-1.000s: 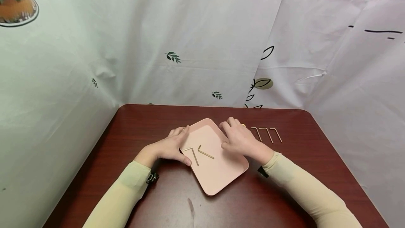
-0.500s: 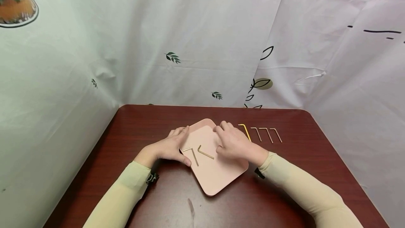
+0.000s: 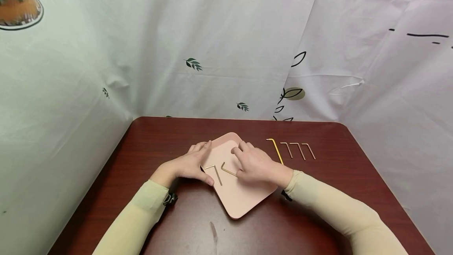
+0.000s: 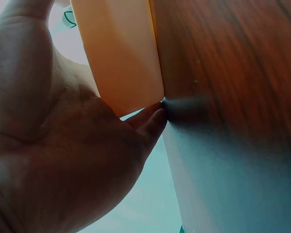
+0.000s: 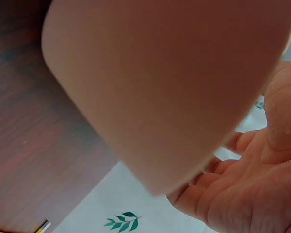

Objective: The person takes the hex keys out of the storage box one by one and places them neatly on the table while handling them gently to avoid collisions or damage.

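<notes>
Two L-shaped hex keys lie in a pink tray (image 3: 240,202), which is turned cornerwise on the table. The silvery hex key (image 3: 218,176) is by the tray's left corner; right of it, the brass-coloured hex key (image 3: 228,170) has its long end partly hidden by my right hand (image 3: 256,164). That hand is over the tray's right side, its fingers loosely bent, with nothing seen between them in the right wrist view. My left hand (image 3: 187,165) grips the tray's left corner, thumb along the near rim, fingers along the far one. The tray's outer wall (image 4: 119,53) meets the palm in the left wrist view.
To the right of the tray, a yellow hex key (image 3: 276,150) lies on the dark red table (image 3: 170,133). Several smaller hex keys (image 3: 298,148) lie in a row beside it. White printed cloth (image 3: 219,50) hangs around the table's back and sides.
My right hand has moved left, further over the tray and up to the brass-coloured hex key, uncovering the yellow hex key on the table. The left hand and tray have stayed still.
</notes>
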Motion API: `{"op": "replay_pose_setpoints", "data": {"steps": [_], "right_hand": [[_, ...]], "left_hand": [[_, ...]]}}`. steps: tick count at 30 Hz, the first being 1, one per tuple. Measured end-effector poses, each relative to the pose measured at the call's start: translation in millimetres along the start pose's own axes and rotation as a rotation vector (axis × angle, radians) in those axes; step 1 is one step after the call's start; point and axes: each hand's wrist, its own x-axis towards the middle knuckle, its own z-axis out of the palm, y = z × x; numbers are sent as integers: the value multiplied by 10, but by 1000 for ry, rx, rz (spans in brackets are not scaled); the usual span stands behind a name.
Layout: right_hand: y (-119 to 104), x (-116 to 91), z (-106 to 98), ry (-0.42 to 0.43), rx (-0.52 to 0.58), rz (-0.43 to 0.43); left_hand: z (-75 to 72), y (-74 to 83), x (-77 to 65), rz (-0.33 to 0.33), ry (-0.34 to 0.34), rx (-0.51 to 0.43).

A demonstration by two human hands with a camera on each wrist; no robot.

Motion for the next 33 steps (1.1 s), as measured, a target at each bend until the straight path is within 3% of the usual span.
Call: {"op": "replay_pose_setpoints", "data": {"steps": [13,28,33], "right_hand": [[-112,47,-16,-78,7,-20],[-166,164,-15,-116,-14,-156],[-176,227,10,-151,-29,-162]], "left_hand": [[-9,-11,2,2,-5,11],[-7,-18,-1,12,-5,19],[-1,-13,-13,21,-2,4]]}}
